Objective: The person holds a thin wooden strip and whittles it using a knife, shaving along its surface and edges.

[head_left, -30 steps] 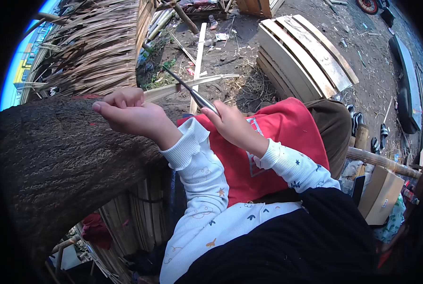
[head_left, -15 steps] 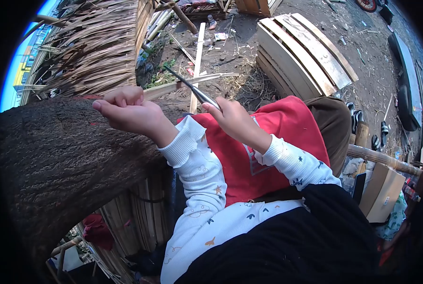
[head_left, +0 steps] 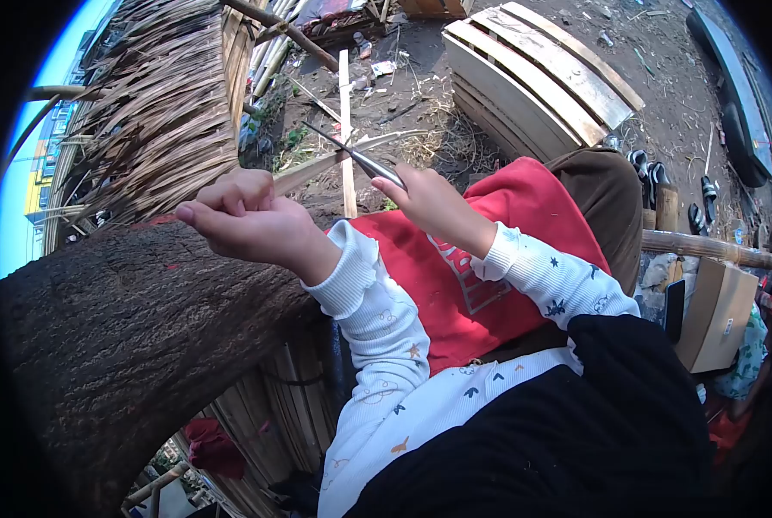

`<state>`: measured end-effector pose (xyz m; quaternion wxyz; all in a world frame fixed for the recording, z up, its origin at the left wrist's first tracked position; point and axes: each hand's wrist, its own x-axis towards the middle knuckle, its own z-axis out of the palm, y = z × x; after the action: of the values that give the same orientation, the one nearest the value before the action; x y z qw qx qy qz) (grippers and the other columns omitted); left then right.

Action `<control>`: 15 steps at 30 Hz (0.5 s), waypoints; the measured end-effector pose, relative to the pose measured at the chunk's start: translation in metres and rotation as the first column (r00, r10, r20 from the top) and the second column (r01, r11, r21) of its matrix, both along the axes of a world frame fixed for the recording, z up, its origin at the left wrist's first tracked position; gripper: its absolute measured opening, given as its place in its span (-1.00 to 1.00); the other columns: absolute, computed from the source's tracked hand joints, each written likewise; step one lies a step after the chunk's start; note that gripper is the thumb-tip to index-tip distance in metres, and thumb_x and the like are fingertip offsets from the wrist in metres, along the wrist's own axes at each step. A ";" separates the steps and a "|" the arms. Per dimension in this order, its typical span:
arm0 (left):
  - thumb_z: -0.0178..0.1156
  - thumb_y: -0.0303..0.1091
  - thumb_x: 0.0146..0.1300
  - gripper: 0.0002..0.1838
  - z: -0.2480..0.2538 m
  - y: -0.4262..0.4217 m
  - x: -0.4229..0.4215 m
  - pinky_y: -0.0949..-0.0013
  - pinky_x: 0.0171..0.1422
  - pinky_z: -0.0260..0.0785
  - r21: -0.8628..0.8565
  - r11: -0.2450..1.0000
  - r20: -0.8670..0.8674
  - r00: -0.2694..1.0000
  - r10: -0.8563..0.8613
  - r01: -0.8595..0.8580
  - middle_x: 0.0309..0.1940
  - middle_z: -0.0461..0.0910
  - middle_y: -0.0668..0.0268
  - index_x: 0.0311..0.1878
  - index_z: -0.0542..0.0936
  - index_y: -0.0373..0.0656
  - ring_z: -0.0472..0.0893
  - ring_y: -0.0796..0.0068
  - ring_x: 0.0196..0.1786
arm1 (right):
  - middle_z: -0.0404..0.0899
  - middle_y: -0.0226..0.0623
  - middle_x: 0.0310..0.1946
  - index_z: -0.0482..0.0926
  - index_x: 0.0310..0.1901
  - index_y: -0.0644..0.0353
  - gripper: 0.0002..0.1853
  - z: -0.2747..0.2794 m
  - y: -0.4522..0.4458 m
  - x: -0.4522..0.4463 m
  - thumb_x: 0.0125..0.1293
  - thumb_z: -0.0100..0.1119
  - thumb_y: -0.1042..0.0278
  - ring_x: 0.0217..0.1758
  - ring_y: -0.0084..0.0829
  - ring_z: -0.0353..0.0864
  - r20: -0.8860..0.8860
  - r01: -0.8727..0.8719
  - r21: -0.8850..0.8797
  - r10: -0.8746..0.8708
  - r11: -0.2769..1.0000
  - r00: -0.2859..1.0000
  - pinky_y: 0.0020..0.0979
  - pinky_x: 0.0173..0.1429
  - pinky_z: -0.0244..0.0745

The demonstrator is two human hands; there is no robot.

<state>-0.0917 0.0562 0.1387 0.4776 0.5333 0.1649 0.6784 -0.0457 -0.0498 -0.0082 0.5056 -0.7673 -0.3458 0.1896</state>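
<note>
My left hand [head_left: 261, 220] is closed above a thick brown trunk [head_left: 144, 319], palm side toward me, the fingers curled in and the thumb pointing left. Whether anything is inside those fingers I cannot make out. In my right hand [head_left: 433, 203] is a slim metal tool [head_left: 370, 164] with a silver handle and a long, dark, narrow end. Its tip points up and left, away from my body and apart from the left hand. A red cloth [head_left: 524, 224] with white print covers my lap beneath the right forearm.
Dry thatch [head_left: 161, 112] rises at the upper left. Beyond my knees lie a pale wooden strip [head_left: 345, 112] and a slatted wooden crate [head_left: 524, 95]. Rightward are sandals [head_left: 709, 198], a bamboo pole [head_left: 705, 246] and a cardboard box [head_left: 718, 315]. Dark red cloth [head_left: 216, 447] hangs below the trunk.
The camera view has shifted slightly, so the surroundings sit differently in the frame. The tool lies at a slightly flatter angle. Both hands keep nearly the same grip and pose.
</note>
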 end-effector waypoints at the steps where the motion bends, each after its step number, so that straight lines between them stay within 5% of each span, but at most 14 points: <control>1: -0.26 0.00 0.39 -0.47 0.000 0.001 0.001 0.54 -0.67 -0.27 -0.007 1.000 0.014 1.000 -0.010 0.010 -0.82 -0.04 0.49 -0.70 0.05 -0.03 -0.06 0.68 -0.77 | 0.42 0.00 -0.69 0.40 -0.38 0.29 -0.59 0.003 0.000 0.001 0.30 -0.03 0.01 -0.58 0.04 0.46 0.002 -0.013 -0.001 0.013 1.000 1.000 -0.12 -0.49 0.28; 6: -0.25 0.00 0.38 -0.49 0.001 0.004 -0.001 0.53 -0.65 -0.23 0.021 0.999 -0.015 0.999 0.033 -0.033 -0.80 -0.05 0.51 -0.69 0.01 0.02 -0.06 0.66 -0.75 | 0.44 -0.02 -0.66 0.37 -0.34 0.30 -0.59 0.035 -0.010 -0.016 0.31 -0.05 0.01 -0.59 0.02 0.45 0.075 -0.084 0.201 0.071 0.976 0.995 -0.14 -0.49 0.30; 9: -0.23 0.00 0.37 -0.49 -0.001 0.002 -0.002 0.54 -0.65 -0.23 0.023 1.000 -0.011 1.000 -0.010 0.010 -0.82 -0.05 0.51 -0.70 0.01 0.02 -0.08 0.66 -0.75 | 0.44 -0.03 -0.66 0.40 -0.35 0.29 -0.58 -0.015 0.010 -0.008 0.31 -0.05 -0.01 -0.58 0.03 0.46 0.096 0.088 -0.033 -0.085 0.996 0.992 -0.13 -0.48 0.31; 15: -0.24 -0.03 0.37 -0.50 -0.002 0.013 -0.009 0.55 -0.67 -0.26 0.045 0.999 0.000 1.000 0.023 -0.023 -0.81 -0.08 0.52 -0.69 0.02 0.02 -0.10 0.68 -0.76 | 0.42 -0.03 -0.70 0.39 -0.41 0.30 -0.57 -0.006 0.008 0.003 0.30 -0.03 0.00 -0.59 0.03 0.45 0.016 -0.043 0.018 0.042 0.999 0.999 -0.12 -0.47 0.30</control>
<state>-0.1012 0.0688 0.1371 0.4577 0.5421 0.1558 0.6872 -0.0422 -0.0413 -0.0143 0.5059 -0.7565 -0.3678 0.1911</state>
